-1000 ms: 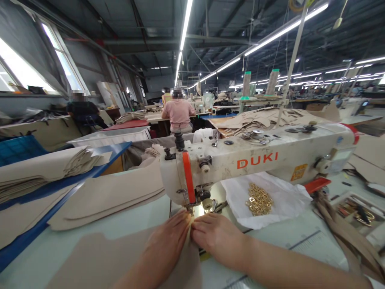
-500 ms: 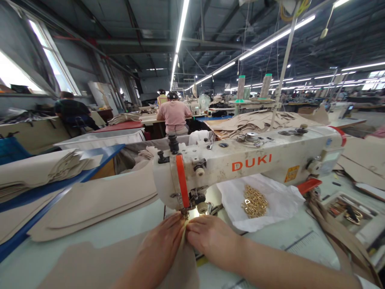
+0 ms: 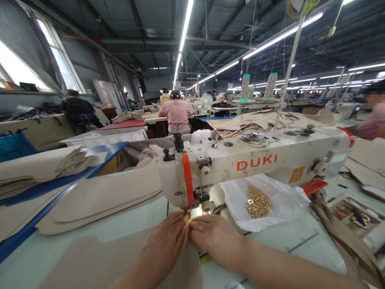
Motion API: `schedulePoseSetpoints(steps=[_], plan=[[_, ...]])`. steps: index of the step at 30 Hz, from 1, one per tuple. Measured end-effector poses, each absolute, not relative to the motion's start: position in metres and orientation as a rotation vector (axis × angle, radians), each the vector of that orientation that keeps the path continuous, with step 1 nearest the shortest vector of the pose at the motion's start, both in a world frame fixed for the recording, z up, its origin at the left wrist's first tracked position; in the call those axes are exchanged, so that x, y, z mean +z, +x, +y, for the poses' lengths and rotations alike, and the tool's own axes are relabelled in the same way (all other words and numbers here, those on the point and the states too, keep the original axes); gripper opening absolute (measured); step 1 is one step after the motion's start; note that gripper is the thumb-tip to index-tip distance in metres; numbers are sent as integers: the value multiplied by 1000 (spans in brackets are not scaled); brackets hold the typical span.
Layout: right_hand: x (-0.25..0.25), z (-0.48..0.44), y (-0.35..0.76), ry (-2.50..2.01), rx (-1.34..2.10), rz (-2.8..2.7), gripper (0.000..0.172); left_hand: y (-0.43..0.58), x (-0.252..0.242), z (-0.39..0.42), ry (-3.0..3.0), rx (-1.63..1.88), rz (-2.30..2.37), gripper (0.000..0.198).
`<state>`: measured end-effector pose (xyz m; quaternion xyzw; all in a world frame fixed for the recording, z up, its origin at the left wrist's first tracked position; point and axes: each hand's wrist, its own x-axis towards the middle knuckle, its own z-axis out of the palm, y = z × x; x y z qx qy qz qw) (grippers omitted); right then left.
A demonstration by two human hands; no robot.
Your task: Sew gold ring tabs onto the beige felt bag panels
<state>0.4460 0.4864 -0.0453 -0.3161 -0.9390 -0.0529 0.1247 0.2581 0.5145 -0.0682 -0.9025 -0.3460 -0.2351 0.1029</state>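
A beige fabric piece (image 3: 99, 257) lies on the pale green machine table, its edge under the presser foot of a white sewing machine (image 3: 225, 164) marked DUKI. My left hand (image 3: 161, 245) is on the fabric left of the needle, fingers together and gripping its edge. Close beside it, my right hand (image 3: 215, 239) pinches the fabric from the right with curled fingers. Both sets of fingertips are just in front of the lit needle area (image 3: 192, 212). The hands hide most of the seam between them.
Gold metal rings (image 3: 258, 202) lie on a white sheet (image 3: 231, 200) under the machine arm. Larger beige panels (image 3: 102, 192) are at the left, with folded stacks (image 3: 39, 166) beyond. A parts tray (image 3: 355, 216) and strips (image 3: 339, 228) sit right. Other people work farther off.
The view has turned slightly left, so the scene sits farther right. A person in pink has come into view at the right edge. My hands stay at the needle, still gripping the fabric.
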Motion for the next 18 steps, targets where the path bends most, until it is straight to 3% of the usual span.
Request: schedulePoseSetpoints(steps=[12,18], plan=[[-74,465,434,-530,-187,-2728,5,229,-65,451,-2629,-661,-1215,29],[-70,465,437,-503,-156,-2700,11,205,-89,419,-2562,-767,-1116,61]])
